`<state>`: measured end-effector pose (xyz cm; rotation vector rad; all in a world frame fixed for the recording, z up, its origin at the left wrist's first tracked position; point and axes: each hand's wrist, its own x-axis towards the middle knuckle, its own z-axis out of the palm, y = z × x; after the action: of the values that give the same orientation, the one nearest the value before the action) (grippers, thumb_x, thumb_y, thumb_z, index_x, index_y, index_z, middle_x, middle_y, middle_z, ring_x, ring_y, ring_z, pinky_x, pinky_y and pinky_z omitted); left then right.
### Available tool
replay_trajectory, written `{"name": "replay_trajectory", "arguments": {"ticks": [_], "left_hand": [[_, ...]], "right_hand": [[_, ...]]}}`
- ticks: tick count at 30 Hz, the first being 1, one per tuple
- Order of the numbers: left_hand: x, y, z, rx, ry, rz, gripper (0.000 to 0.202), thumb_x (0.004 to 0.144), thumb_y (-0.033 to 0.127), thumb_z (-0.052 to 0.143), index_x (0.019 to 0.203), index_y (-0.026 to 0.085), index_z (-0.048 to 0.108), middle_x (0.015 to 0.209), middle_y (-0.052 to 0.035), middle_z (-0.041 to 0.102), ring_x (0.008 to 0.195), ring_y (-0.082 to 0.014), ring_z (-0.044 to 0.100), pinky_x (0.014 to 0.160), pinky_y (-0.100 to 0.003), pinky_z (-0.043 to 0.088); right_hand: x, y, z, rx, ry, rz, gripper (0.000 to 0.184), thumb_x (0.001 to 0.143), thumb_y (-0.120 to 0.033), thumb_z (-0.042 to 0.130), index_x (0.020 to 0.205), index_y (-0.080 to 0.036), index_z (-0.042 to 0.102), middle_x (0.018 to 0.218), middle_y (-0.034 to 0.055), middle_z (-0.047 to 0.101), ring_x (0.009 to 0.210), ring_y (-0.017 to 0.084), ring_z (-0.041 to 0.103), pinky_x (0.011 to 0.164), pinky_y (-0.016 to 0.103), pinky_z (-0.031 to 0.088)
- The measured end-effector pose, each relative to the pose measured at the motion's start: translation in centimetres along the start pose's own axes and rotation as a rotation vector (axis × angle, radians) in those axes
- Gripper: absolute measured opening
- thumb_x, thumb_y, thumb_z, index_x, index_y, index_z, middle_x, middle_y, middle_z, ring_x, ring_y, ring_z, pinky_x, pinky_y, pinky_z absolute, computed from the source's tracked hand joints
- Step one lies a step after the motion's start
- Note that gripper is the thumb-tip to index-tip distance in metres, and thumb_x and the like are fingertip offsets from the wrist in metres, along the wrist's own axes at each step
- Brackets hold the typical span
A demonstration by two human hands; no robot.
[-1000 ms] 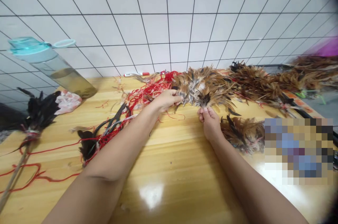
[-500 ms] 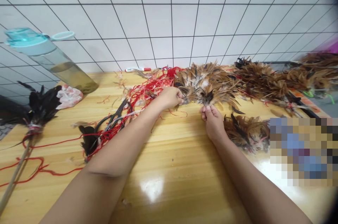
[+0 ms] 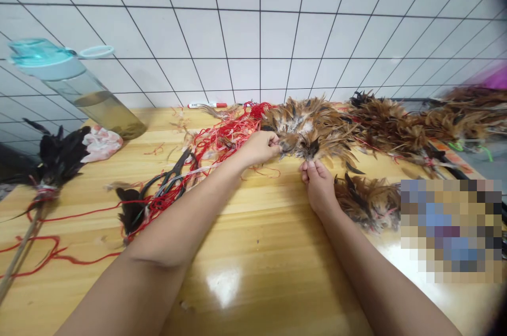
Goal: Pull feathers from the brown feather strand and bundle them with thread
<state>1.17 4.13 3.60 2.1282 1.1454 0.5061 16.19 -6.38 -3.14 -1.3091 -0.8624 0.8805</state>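
Note:
A brown and cream bunch of rooster feathers (image 3: pixel 312 130) lies on the wooden table (image 3: pixel 253 278), strung on red thread. My left hand (image 3: pixel 259 148) grips its left side between thumb and fingers. Just below, my right hand (image 3: pixel 319 185) pinches the lower feather tips with its fingertips. A tangle of red thread (image 3: pixel 225 140) runs from the bunch toward the far left of the table. Black-handled scissors (image 3: pixel 170 176) lie in that thread, left of my left wrist, beside a small dark feather tuft (image 3: pixel 130 211).
Longer strings of brown feathers (image 3: pixel 396 124) stretch to the right, with another bunch (image 3: pixel 368 201) near my right wrist. At left are a black feather duster on a stick (image 3: pixel 55 151), a teal-lidded bottle (image 3: pixel 79 87), pink-white cloth (image 3: pixel 103 145) and a marker (image 3: pixel 206 105). White tiles rise behind.
My left hand has moved slightly right, closer to my right hand, still gripping the feathers. The whole view has shifted a little and levelled as my head moved.

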Motion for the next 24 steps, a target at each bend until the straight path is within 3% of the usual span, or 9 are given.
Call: {"name": "replay_trajectory", "arguments": {"ticks": [4, 8, 14, 24], "left_hand": [[-0.2, 0.6, 0.2, -0.659, -0.167, -0.096, 0.018, 0.076, 0.024, 0.064, 0.066, 0.012, 0.053, 0.056, 0.0013, 0.055, 0.048, -0.0048, 0.046, 0.048, -0.018, 0.033], [-0.4, 1.0, 2.4, -0.913, -0.272, -0.121, 0.021, 0.072, 0.024, 0.071, 0.067, 0.011, 0.054, 0.058, 0.0004, 0.057, 0.050, -0.0042, 0.050, 0.048, -0.016, 0.036], [-0.8, 1.4, 4.6, -0.937, -0.282, -0.127, 0.014, 0.075, 0.019, 0.068, 0.072, 0.009, 0.058, 0.064, -0.0011, 0.060, 0.052, -0.0034, 0.051, 0.048, -0.016, 0.037], [-0.9, 1.8, 4.5, -0.827, -0.228, -0.137, 0.008, 0.079, 0.014, 0.061, 0.073, 0.010, 0.057, 0.060, 0.0002, 0.058, 0.051, -0.0044, 0.050, 0.048, -0.017, 0.036]], "right_hand": [[0.1, -0.3, 0.2, 0.048, 0.037, -0.013, 0.033, 0.077, -0.052, 0.058, 0.069, -0.021, 0.051, 0.061, -0.0039, 0.047, 0.053, 0.010, 0.038, 0.052, 0.025, 0.031], [0.2, -0.3, 0.2, 0.064, 0.045, -0.007, 0.033, 0.077, -0.052, 0.057, 0.069, -0.022, 0.049, 0.062, -0.0039, 0.047, 0.053, 0.010, 0.039, 0.051, 0.025, 0.032], [0.1, -0.1, 0.0, -0.027, 0.053, -0.025, 0.030, 0.079, -0.047, 0.058, 0.066, -0.022, 0.049, 0.056, -0.0049, 0.044, 0.053, 0.010, 0.038, 0.051, 0.025, 0.030], [-0.4, 0.0, 0.0, -0.281, 0.094, -0.097, 0.033, 0.082, -0.041, 0.053, 0.056, -0.021, 0.045, 0.052, -0.0041, 0.044, 0.053, 0.012, 0.038, 0.053, 0.026, 0.029]]}}
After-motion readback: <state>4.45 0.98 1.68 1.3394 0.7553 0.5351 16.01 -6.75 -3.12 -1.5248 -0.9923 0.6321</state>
